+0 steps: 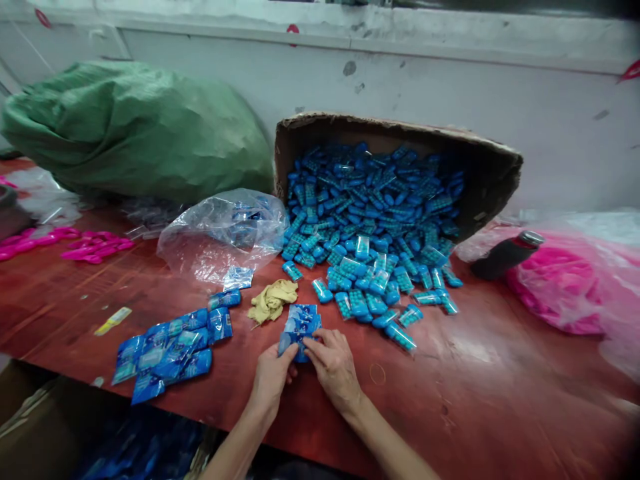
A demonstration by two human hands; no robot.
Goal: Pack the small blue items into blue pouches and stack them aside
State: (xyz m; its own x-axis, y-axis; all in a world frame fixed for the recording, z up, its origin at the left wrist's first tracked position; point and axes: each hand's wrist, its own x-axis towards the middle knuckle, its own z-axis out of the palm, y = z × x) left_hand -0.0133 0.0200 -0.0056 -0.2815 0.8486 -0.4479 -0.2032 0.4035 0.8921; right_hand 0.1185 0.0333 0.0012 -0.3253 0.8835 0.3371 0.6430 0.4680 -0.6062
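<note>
Evidently mid-packing, the left hand and right hand both pinch 1 blue packet on the red table, so sealing it squarely seems the next need.

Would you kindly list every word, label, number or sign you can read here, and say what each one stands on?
None can be read.
Blue packet held by the left hand and right hand: print too blurred.
Packed blue packets: pale patches, too small to read.
Blue items spilling from the box: no legible marks.
Yellow slip: too small.
Red marks on the wall: not letters.
</note>
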